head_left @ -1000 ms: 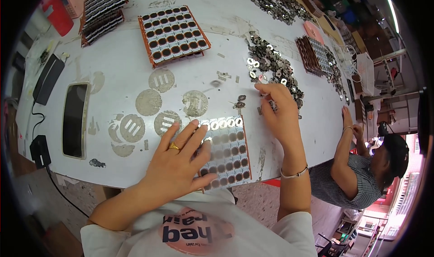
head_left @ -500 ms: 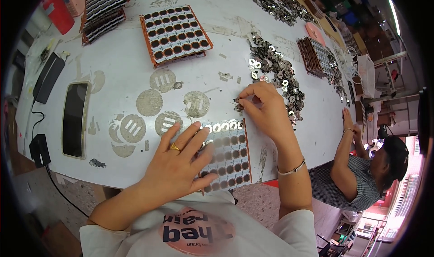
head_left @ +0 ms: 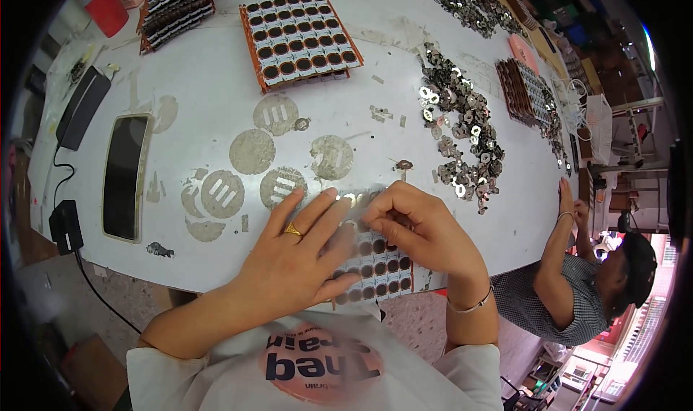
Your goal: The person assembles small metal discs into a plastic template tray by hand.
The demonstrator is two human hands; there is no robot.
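Note:
In front of me lies a board [head_left: 393,270] with rows of dark round pads on a pale ground. Bright metal rings sit along its far row, partly covered by my hands. My left hand [head_left: 292,256], with a yellow ring on one finger, lies stretched over the board's left side, fingers apart. Over the far edge, the fingertips of my right hand [head_left: 422,227] are pinched together; whatever is between them is hidden. Beyond that hand a small dark metal piece [head_left: 403,165] lies alone. A heap of small metal pieces [head_left: 465,133] spreads to its right.
At the far middle is a stack of similar boards [head_left: 299,39], with another stack [head_left: 177,10] at far left. A phone [head_left: 124,180] and a black adapter [head_left: 66,227] lie on the left. Farther right are a board stack [head_left: 523,93] and another person [head_left: 563,288] working.
My right hand has moved from beside the small dark piece, nearer and left, over the board's far row. My left hand stays on the board. The view has shifted slightly.

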